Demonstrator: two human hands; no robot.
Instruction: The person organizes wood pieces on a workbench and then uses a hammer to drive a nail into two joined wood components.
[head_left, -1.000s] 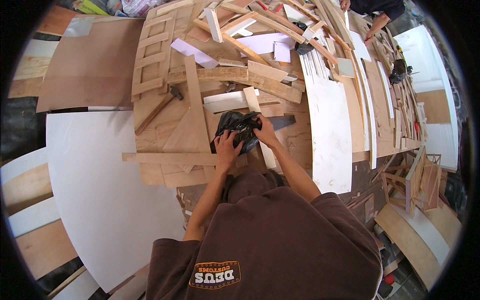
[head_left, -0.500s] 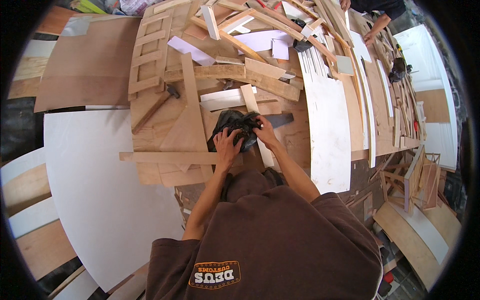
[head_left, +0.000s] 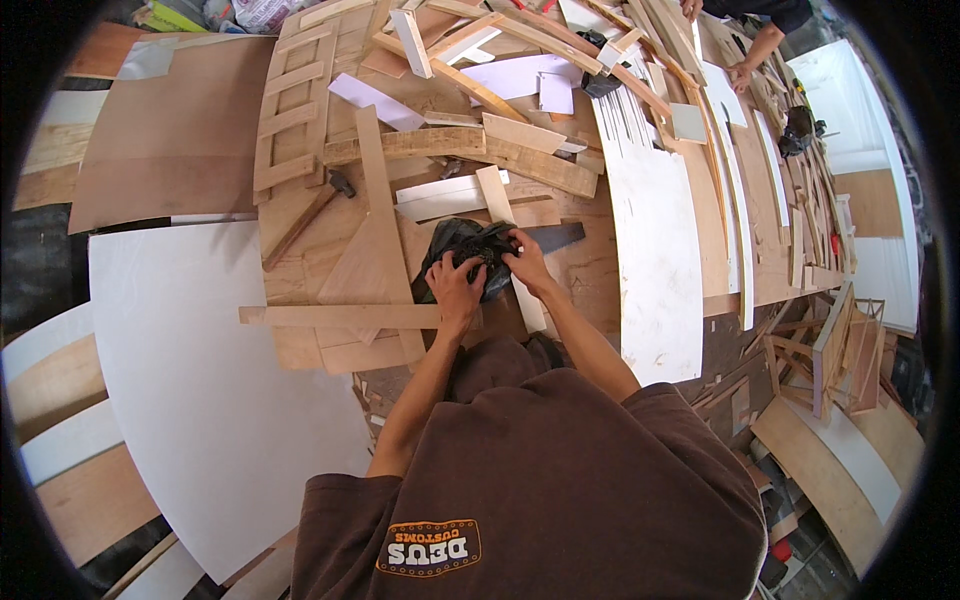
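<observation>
Far left: large white panel (head_left: 200, 400) lying flat, a brown plywood sheet (head_left: 180, 140) above it. Right of these, a slatted wooden frame (head_left: 290, 110) runs up the surface (head_left: 590, 275), and a hammer (head_left: 318, 205) lies against its lower end, head toward the centre.

Centre: a long wooden strip (head_left: 340, 316) lies crosswise, its right end touching the left hand (head_left: 455, 290). That hand is clenched on the near edge of a crumpled black plastic bag (head_left: 470, 250), which sits on the surface among offcuts, directly ahead of the person. The right hand (head_left: 527, 265) pinches the bag's upper right folds, fingers curled into the plastic. Both hands are grasping; neither is released.

Judgement: the step looks like working the bag's mouth open or gathering it. Best done by holding one edge steady with the left hand and drawing the folds apart with the right, slowly, since thin film may tear on splintered wood beneath.

Right: tall white board (head_left: 655, 260), then stacked curved laths (head_left: 740, 200). Far upper right, another person's hand (head_left: 738, 75) rests on the pile.
</observation>
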